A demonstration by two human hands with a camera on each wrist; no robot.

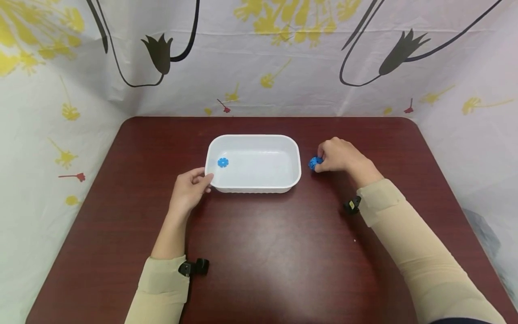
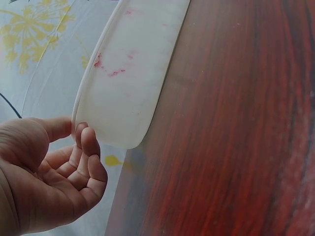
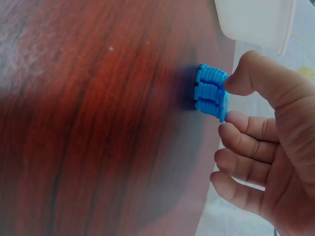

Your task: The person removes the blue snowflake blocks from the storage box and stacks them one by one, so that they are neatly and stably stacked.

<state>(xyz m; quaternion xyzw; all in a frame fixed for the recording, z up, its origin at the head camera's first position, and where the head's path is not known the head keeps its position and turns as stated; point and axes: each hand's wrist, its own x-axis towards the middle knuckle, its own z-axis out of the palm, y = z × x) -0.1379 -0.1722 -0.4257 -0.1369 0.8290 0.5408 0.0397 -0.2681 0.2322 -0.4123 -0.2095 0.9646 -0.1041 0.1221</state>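
A white plastic basin [image 1: 259, 183] stands on the table, with one blue flower-shaped disc [image 1: 223, 162] lying flat inside at its left. At the basin's left end, my left hand [image 1: 188, 189] pinches the rim between thumb and fingers; the left wrist view shows the basin's outer wall [image 2: 123, 93]. Right of the basin is a short stack of blue notched discs [image 3: 210, 93]. My right hand [image 1: 340, 155] has thumb and index finger at opposite edges of the stack's top disc [image 3: 225, 105], pinching it. The other right fingers are bent beside it, holding nothing.
The dark red-brown wooden table [image 1: 259, 247] has rounded far corners. Behind it and at both sides hangs a white sheet [image 1: 259, 58] with yellow and grey flower prints. Each sleeve carries a small black wrist camera [image 1: 353, 204].
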